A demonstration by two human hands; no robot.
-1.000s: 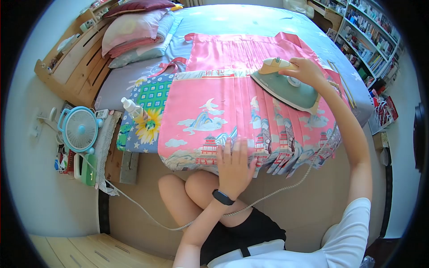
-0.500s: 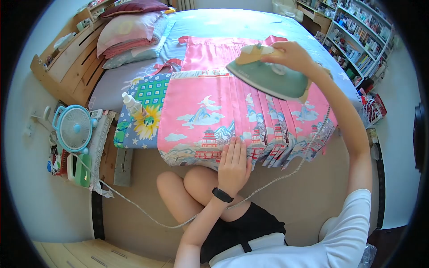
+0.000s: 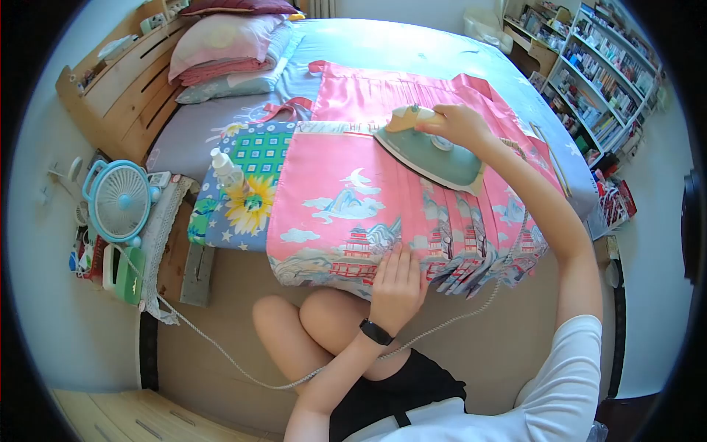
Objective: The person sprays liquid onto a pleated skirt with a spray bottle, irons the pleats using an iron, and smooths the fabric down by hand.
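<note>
A pink pleated skirt (image 3: 317, 173) with printed clouds, mountains and pagodas lies spread over the edge of the bed. My right hand (image 3: 460, 127) is closed round the handle of a green and cream iron (image 3: 434, 163). The iron sits over the upper pleats, its tip pointing left; whether its whole soleplate touches the cloth I cannot tell. My left hand (image 3: 398, 283) lies flat near the lower hem, fingers stretched out on the printed pagodas. From the iron a braided cord (image 3: 471, 313) hangs down in front of the bed and runs across my lap.
Left of the skirt, a white spray bottle (image 3: 227, 169) stands on a flowered blue and green pad (image 3: 254, 151). A small fan (image 3: 119, 200) is on the bedside stand. Pillows (image 3: 224, 44) are stacked by the headboard, and a bookshelf (image 3: 604, 77) stands at the far right.
The iron has come down and slightly left, closer to the pleats, with my right hand on it. My left hand stays flat at the same part of the hem. The view has shifted a little.
</note>
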